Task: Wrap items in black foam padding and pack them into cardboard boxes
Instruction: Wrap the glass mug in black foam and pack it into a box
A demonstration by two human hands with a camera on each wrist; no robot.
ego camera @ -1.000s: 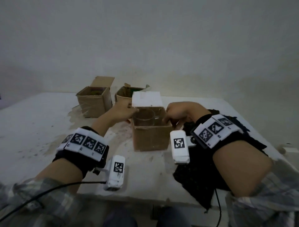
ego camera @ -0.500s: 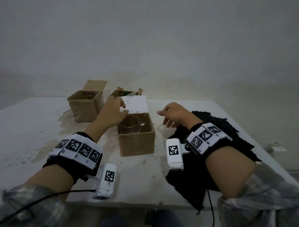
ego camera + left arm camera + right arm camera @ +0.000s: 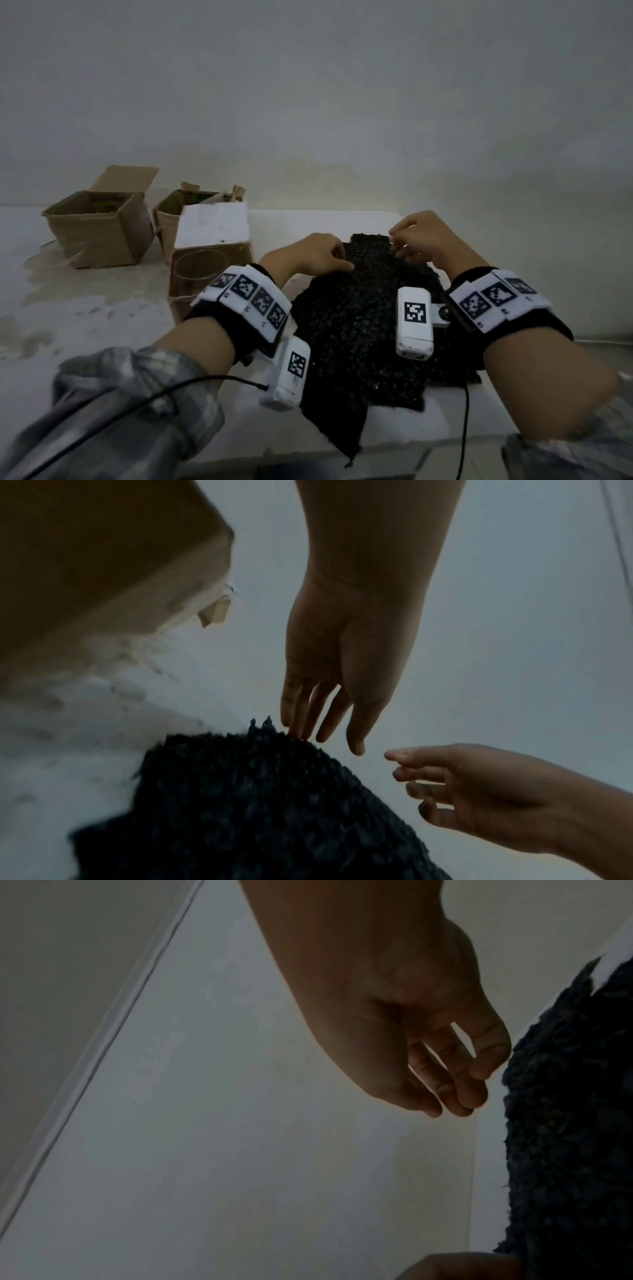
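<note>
A pile of black foam padding (image 3: pixel 356 318) lies on the white table in front of me, and one corner hangs over the front edge. My left hand (image 3: pixel 318 255) is at its far left edge; in the left wrist view its straight fingertips (image 3: pixel 298 730) touch the foam (image 3: pixel 257 804). My right hand (image 3: pixel 411 236) hovers over the far right edge, fingers loosely curled and empty, just beside the foam (image 3: pixel 565 1123). To the left stands an open cardboard box (image 3: pixel 178 308) with a white flap (image 3: pixel 214 224), a clear glass (image 3: pixel 198 270) upright inside it.
Two more open cardboard boxes (image 3: pixel 99 236) (image 3: pixel 168 219) stand at the back left of the table (image 3: pixel 85 325), which is stained around them. A wall rises close behind. The table's front edge runs just below my wrists.
Both hands have left the box holding the glass and moved right onto the foam pile. The box stays where it was, now to the left of my hands.
</note>
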